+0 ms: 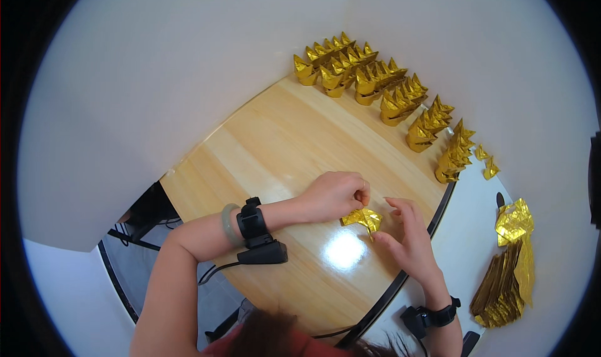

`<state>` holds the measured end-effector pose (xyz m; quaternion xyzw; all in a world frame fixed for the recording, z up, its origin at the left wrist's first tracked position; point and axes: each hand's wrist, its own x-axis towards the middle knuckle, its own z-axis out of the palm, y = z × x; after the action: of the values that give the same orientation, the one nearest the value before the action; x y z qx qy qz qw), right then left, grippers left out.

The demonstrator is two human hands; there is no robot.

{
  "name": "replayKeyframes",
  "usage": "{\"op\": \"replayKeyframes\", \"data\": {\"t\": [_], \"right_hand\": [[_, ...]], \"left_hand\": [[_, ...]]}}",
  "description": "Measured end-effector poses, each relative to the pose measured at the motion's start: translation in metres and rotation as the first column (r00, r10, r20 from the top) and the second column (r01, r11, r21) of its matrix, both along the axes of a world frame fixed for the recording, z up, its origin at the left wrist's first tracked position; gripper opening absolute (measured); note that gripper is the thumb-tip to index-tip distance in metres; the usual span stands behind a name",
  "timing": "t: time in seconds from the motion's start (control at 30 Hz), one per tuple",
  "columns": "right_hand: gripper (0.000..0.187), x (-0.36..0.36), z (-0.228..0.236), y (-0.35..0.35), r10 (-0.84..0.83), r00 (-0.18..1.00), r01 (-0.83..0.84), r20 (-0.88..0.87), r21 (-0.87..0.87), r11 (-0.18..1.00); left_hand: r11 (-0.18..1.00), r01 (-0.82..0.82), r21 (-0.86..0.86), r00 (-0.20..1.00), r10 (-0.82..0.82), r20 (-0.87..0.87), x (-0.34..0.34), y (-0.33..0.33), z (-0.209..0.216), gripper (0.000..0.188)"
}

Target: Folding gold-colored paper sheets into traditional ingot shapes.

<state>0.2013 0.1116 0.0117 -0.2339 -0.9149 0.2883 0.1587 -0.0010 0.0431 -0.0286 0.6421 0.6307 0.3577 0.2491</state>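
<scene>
A small piece of gold foil paper [364,217], partly folded, lies on the wooden tabletop between my hands. My left hand [336,195] reaches in from the left with its fingers curled together, pinching the foil's upper edge. To the right of the foil is my right hand [410,237], its thumb and fingers spread apart around that side. The right thumb comes close to the foil's lower corner; whether it touches I cannot tell. Each wrist carries a black strapped device, and a pale bangle sits on the left forearm.
Several rows of nested gold foil ingot shapes [394,105] stand along the table's far right edge. Two loose gold pieces [491,168] lie on the white surface beyond. Nearer on the right are a stack of gold foil sheets [499,288] and a crumpled gold sheet [515,221]. White walls enclose the table [263,132].
</scene>
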Motion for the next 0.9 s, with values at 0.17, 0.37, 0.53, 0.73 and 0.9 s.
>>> {"op": "replayKeyframes", "data": {"t": [0.17,0.37,0.53,0.73,0.9], "right_hand": [[0.038,-0.012,-0.008,0.0,0.113,0.992,-0.12,0.048,0.178,0.977],[0.033,-0.007,-0.016,0.004,0.005,0.999,0.002,-0.05,0.123,0.992],[0.03,-0.011,-0.016,0.001,0.016,0.995,0.01,-0.094,0.272,0.962],[0.026,-0.021,-0.017,-0.005,0.041,0.992,0.015,-0.117,0.443,0.896],[0.022,-0.016,-0.026,-0.003,-0.032,0.982,0.121,-0.184,0.498,0.859]], "left_hand": [[0.999,0.024,0.04,0.999,-0.023,-0.032,-0.004,-0.006,-0.003,0.01],[0.984,0.177,-0.02,0.983,-0.177,-0.045,-0.007,-0.018,0.014,0.033],[0.988,0.153,-0.007,0.968,-0.151,-0.201,0.002,-0.014,0.009,0.033],[0.99,0.115,0.084,0.966,-0.092,-0.242,0.003,-0.015,0.002,0.027],[0.986,0.082,0.144,0.98,-0.053,-0.191,0.002,-0.011,-0.004,0.017]]}}
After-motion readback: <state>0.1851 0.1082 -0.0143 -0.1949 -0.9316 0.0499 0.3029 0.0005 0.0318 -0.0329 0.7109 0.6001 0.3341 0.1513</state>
